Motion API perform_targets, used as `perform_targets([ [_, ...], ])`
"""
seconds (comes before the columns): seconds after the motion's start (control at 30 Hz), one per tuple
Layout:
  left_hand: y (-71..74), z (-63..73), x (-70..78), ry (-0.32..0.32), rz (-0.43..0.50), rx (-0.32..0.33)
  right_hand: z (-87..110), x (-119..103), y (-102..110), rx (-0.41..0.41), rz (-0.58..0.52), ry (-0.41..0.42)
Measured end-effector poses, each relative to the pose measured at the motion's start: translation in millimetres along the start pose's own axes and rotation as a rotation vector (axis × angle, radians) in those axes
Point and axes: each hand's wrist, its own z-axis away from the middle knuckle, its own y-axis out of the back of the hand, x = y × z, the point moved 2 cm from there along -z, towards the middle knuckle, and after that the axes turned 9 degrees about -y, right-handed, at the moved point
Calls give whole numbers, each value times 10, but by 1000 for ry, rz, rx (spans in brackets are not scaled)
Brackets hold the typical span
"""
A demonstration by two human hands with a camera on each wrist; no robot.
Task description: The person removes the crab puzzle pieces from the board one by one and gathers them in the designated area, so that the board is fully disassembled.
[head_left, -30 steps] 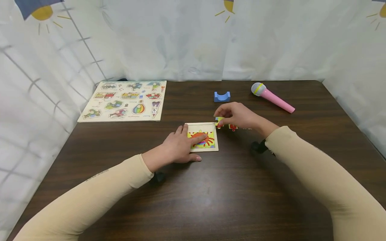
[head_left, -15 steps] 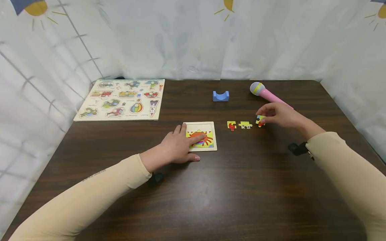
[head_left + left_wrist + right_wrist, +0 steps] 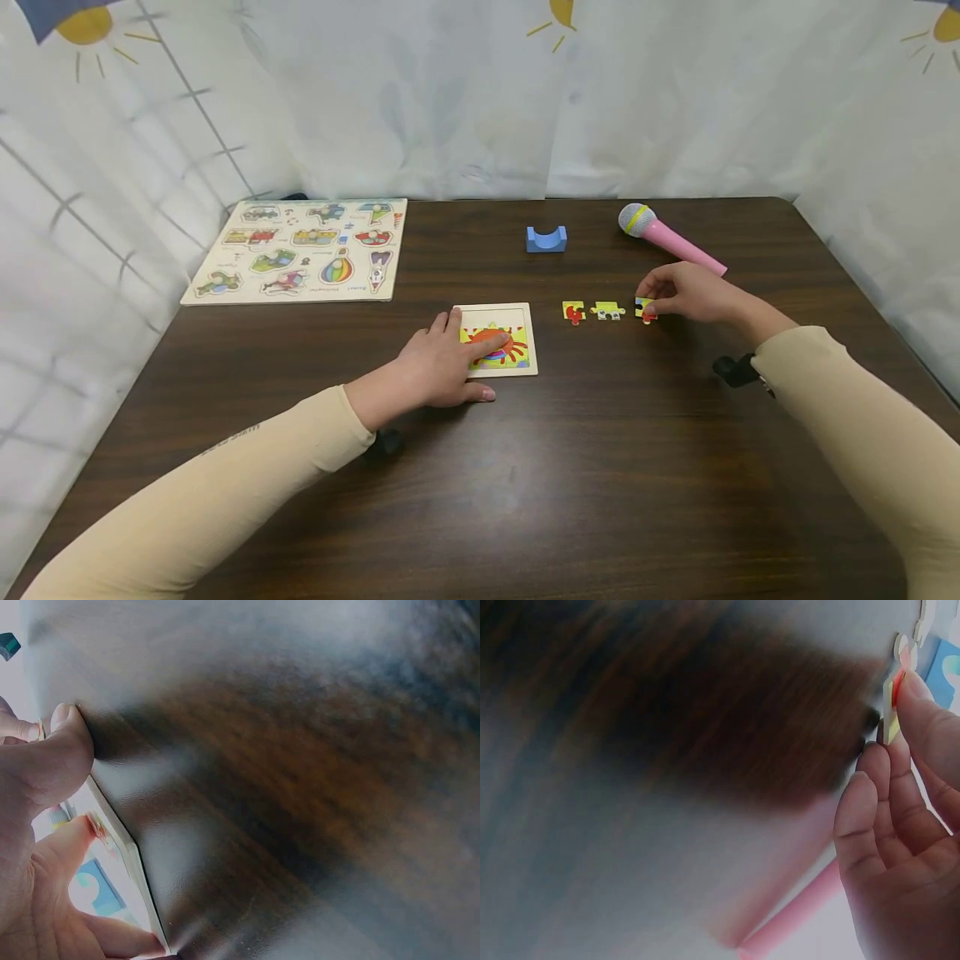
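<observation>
A small framed puzzle board point(image 3: 532, 342) with a red crab picture lies on the table, the upper strip of its inside bare wood. My left hand point(image 3: 442, 362) rests on its left side, fingers extended, index finger over the crab. To the right of the board my right hand point(image 3: 693, 293) pinches a yellow, red and blue jigsaw piece point(image 3: 643, 308) between thumb and fingers, at the table. Left of that piece lie a yellow piece with eyes point(image 3: 608, 310) and a yellow-and-red piece point(image 3: 573, 312), in a row. The right wrist view shows the pinched piece point(image 3: 890, 720) edge-on.
A large peg puzzle board point(image 3: 300, 250) with vehicle pictures lies at the back left. A blue block with a rounded notch point(image 3: 546, 241) stands at the back middle. Behind my right hand lies a pink toy microphone point(image 3: 678, 246). A white curtain point(image 3: 465, 100) hangs along the table's back edge.
My right hand has carried the jigsaw piece from beside the board's upper right corner to the right end of the row, then lowered it slightly. My left hand stays on the board.
</observation>
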Motion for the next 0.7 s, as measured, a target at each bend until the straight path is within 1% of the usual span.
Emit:
perform_targets([
  [0.17,-6,-3,-3,1,-3,3,-3,-19,-4,-12,-3,-6],
  [0.7,-6,-10,-2,4,5,8,3,-39,-42,-9,0,-10],
])
